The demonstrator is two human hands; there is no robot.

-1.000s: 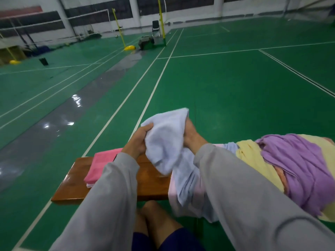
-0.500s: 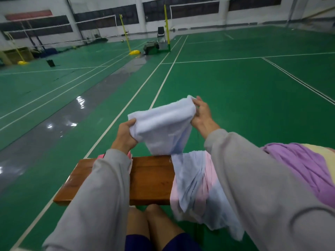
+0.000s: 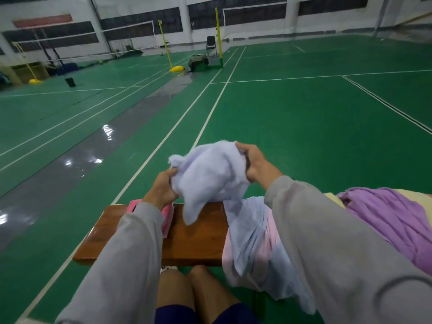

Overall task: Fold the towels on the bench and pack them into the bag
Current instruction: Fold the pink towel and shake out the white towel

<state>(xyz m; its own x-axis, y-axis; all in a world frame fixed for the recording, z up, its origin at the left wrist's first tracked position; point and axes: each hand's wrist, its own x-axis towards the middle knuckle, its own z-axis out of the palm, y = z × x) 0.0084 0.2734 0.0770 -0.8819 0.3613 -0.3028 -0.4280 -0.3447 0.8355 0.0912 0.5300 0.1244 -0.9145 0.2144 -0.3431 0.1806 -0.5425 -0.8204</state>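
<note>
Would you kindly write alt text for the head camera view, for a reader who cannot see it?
The left hand and right hand grip a pale blue towel above a wooden bench on a green court. A folded pink towel lies on the bench; unfolded towels are heaped at the right.
</note>
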